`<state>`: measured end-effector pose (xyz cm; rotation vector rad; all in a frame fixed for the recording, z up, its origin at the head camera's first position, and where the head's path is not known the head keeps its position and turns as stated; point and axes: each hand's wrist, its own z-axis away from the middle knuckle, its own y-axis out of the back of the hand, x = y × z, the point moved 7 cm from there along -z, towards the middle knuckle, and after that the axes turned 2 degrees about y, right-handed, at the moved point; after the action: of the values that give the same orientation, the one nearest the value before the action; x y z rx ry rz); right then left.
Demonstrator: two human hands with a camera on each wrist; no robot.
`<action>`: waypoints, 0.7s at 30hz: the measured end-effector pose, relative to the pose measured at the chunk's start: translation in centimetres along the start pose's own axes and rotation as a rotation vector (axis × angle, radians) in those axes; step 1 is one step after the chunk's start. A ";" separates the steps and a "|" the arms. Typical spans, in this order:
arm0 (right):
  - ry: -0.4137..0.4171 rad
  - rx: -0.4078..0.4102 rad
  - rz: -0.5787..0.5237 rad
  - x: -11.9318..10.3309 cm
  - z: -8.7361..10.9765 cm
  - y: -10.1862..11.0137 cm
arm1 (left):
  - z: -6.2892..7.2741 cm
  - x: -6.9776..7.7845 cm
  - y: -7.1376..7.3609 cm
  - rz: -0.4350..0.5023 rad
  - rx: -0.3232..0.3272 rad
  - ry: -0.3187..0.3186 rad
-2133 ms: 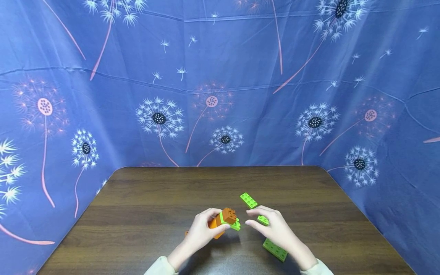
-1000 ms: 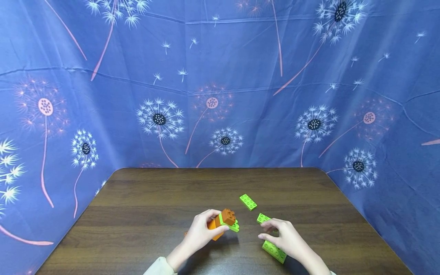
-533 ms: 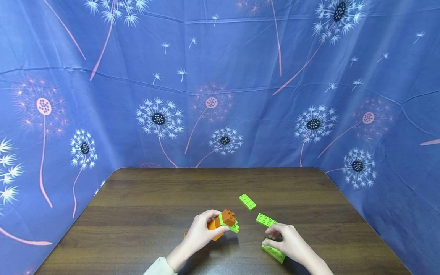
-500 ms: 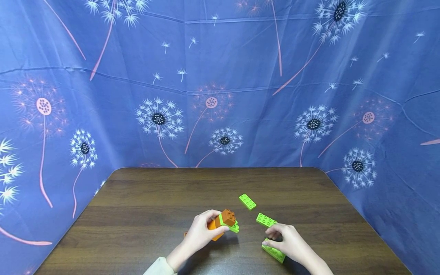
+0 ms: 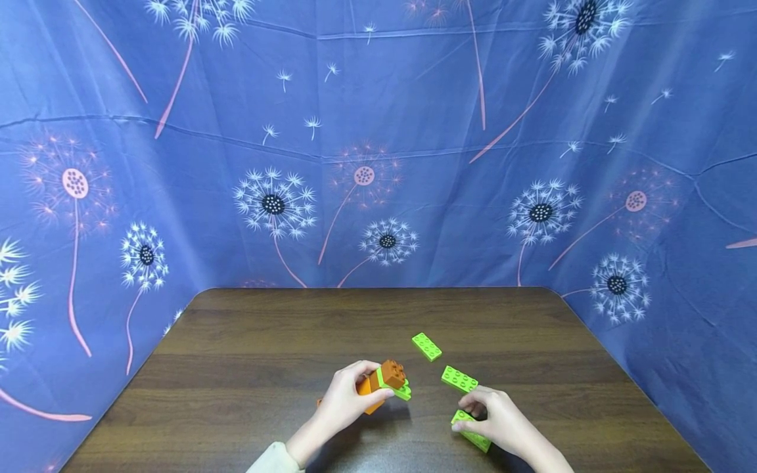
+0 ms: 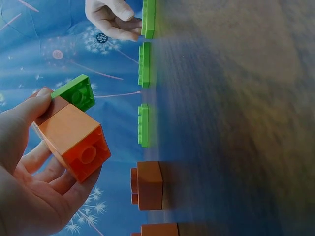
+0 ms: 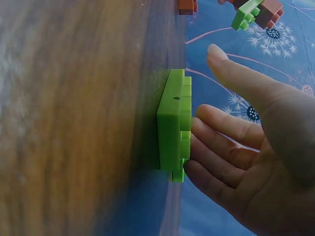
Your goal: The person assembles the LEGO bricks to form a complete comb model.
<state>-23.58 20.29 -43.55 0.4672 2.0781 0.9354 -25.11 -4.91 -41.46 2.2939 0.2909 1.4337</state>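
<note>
My left hand [image 5: 349, 397] grips a stack of toy building bricks [image 5: 393, 373], with the thumb on the near side and fingers behind. In the left wrist view, the orange brick [image 6: 74, 130] at the stack's end shows its hollow underside, and a green plate [image 6: 78, 93] juts out sideways. My right hand [image 5: 503, 424] hovers over the nearest green brick [image 5: 478, 441], thumb spread from loosely bent fingers. From the right wrist, the fingertips are right at the studs of that green brick [image 7: 170, 123]. Part of it is hidden under the hand in the head view.
Two more green plates lie farther back on the wooden table [image 5: 284, 328]: a middle plate [image 5: 458, 378] and a far plate [image 5: 426, 347]. Brown-orange bricks [image 6: 150, 186] stand on the table, mostly hidden behind the left hand from above. A blue dandelion-print cloth [image 5: 378, 131] hangs behind.
My right hand has moved away from the stack, rightward and nearer, past the middle green plate to the nearest green brick. The left hand and its stack have hardly moved.
</note>
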 end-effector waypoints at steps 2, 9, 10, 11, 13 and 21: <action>-0.014 -0.019 -0.001 0.1 0.0 -0.1 | 0.0 0.1 0.0 0.000 0.002 -0.009; -0.082 -0.082 -0.018 0.6 0.1 -0.6 | 0.1 -0.1 0.0 -0.002 0.006 -0.006; -0.092 -0.089 -0.019 0.6 0.1 -0.6 | 0.1 -0.1 0.0 -0.002 0.007 -0.002; -0.102 -0.097 -0.022 0.6 0.1 -0.7 | 0.1 -0.1 0.0 -0.001 0.007 -0.002; -0.119 -0.111 -0.022 0.6 0.1 -0.8 | 0.1 -0.1 0.1 0.001 0.008 -0.002; -0.192 -0.175 -0.032 1.0 0.1 -1.0 | 0.0 0.1 0.2 0.004 -0.003 -0.007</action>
<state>-24.10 20.26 -44.88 0.4135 1.8089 1.0039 -25.03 -5.08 -41.28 2.2977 0.2822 1.4268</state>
